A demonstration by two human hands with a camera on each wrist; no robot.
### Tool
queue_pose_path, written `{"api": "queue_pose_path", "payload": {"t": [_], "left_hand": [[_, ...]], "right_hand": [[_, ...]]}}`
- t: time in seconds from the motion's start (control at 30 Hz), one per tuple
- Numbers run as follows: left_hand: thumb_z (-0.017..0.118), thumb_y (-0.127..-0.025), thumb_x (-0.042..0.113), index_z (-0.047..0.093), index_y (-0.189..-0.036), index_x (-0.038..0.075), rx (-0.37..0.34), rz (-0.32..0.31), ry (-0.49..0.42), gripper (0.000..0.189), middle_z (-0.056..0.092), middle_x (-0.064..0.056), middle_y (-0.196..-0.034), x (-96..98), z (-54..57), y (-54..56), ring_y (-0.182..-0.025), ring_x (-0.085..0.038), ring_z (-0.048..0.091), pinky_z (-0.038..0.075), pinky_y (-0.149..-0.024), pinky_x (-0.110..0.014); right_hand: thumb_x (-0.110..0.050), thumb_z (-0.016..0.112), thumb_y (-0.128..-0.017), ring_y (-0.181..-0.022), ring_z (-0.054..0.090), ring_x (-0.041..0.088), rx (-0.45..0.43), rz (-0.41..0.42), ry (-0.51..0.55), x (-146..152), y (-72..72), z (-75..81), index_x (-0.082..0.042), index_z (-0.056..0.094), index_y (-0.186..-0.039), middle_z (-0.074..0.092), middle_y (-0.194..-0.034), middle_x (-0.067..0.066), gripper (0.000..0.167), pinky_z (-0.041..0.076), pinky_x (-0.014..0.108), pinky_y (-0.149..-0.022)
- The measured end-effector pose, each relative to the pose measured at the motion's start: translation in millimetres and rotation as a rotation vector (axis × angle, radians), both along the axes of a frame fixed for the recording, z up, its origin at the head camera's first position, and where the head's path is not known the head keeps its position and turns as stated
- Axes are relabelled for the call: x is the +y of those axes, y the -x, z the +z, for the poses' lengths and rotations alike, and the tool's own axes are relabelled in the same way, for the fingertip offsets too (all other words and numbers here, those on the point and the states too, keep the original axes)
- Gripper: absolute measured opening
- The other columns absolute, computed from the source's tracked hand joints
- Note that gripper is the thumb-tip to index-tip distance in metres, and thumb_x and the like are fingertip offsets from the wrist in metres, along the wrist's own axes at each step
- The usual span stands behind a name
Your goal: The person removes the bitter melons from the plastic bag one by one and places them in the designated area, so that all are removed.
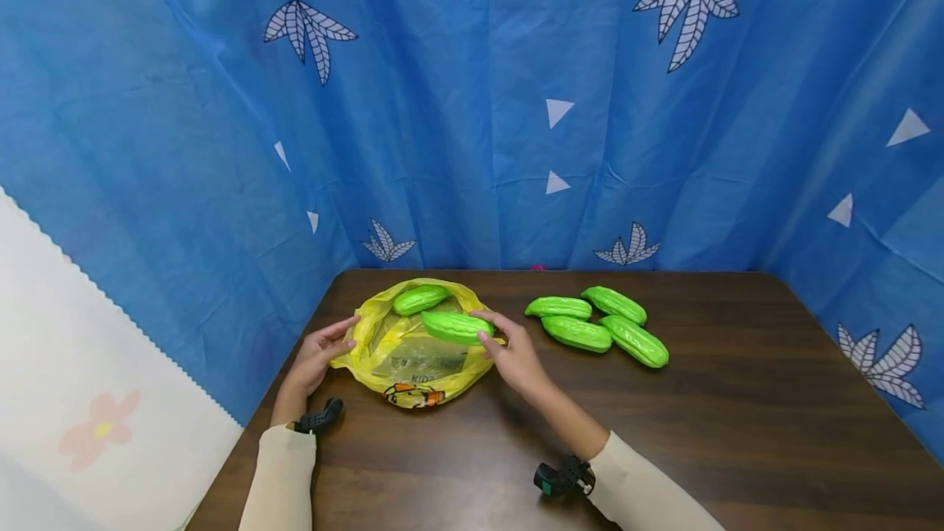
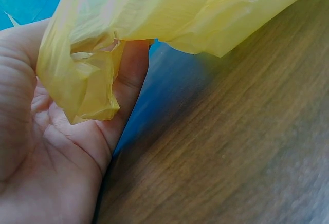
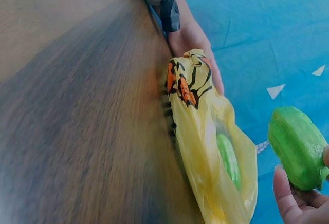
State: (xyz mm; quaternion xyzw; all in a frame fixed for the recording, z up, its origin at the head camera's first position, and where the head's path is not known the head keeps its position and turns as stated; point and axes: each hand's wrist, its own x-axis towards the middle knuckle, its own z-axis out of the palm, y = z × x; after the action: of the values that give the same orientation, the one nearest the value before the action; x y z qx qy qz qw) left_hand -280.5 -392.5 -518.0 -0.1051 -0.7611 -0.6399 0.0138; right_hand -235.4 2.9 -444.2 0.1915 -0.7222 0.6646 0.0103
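Observation:
A yellow plastic bag (image 1: 361, 359) with its mouth spread lies on the table's left part. My left hand (image 1: 313, 360) holds the left side of its rim, the film gathered between thumb and fingers (image 2: 131, 72) in the left wrist view. One glossy green bitter melon (image 1: 420, 299) lies inside the bag. With its fingertips, my right hand (image 1: 519, 359) grips the end of another bitter melon (image 1: 451, 327), held over the bag's mouth. In the right wrist view this held bitter melon (image 3: 295, 147) appears apart from the bag.
Several more bitter melons (image 1: 575, 333) lie grouped on the dark wooden table (image 1: 737, 416), right of the bag. A blue patterned curtain (image 1: 472, 105) hangs behind and along the sides. White cloth (image 1: 88, 383) is at the left.

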Motion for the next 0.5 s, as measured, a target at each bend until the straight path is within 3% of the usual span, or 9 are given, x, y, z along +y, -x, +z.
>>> {"api": "queue_pose_path", "payload": {"t": [0.1, 0.2, 0.5], "left_hand": [[0.064, -0.098, 0.0, 0.045, -0.147, -0.01, 0.003, 0.006, -0.002, 0.053, 0.047, -0.017, -0.153, -3.1, -5.6, 3.2, -0.126, 0.007, 0.047, 0.044, -0.099, -0.014], [0.063, -0.098, -0.002, 0.045, -0.147, -0.01, -0.006, 0.016, -0.006, 0.052, 0.048, -0.014, -0.153, -4.6, -8.5, 5.4, -0.125, 0.007, 0.048, 0.044, -0.098, -0.014], [0.063, -0.098, -0.003, 0.043, -0.147, -0.011, -0.012, 0.01, -0.02, 0.054, 0.051, -0.007, -0.15, -5.1, -10.2, 7.4, -0.124, 0.006, 0.05, 0.046, -0.097, -0.015]], "right_hand": [[0.002, 0.056, -0.102, -0.102, 0.065, 0.038, 0.005, 0.007, 0.011, 6.0, 0.3, -4.1, 0.002, 0.06, -0.137, 0.055, -0.143, 0.023, 0.036, 0.055, 0.059, -0.081], [-0.001, 0.058, -0.102, -0.102, 0.066, 0.038, 0.0, 0.009, 0.007, 10.9, 7.5, -18.9, 0.001, 0.06, -0.138, 0.057, -0.142, 0.02, 0.036, 0.056, 0.056, -0.082], [-0.004, 0.059, -0.102, -0.102, 0.067, 0.026, -0.032, 0.003, 0.004, 32.6, 1.7, -20.8, -0.005, 0.063, -0.137, 0.062, -0.133, 0.014, 0.036, 0.055, 0.054, -0.087]]}}
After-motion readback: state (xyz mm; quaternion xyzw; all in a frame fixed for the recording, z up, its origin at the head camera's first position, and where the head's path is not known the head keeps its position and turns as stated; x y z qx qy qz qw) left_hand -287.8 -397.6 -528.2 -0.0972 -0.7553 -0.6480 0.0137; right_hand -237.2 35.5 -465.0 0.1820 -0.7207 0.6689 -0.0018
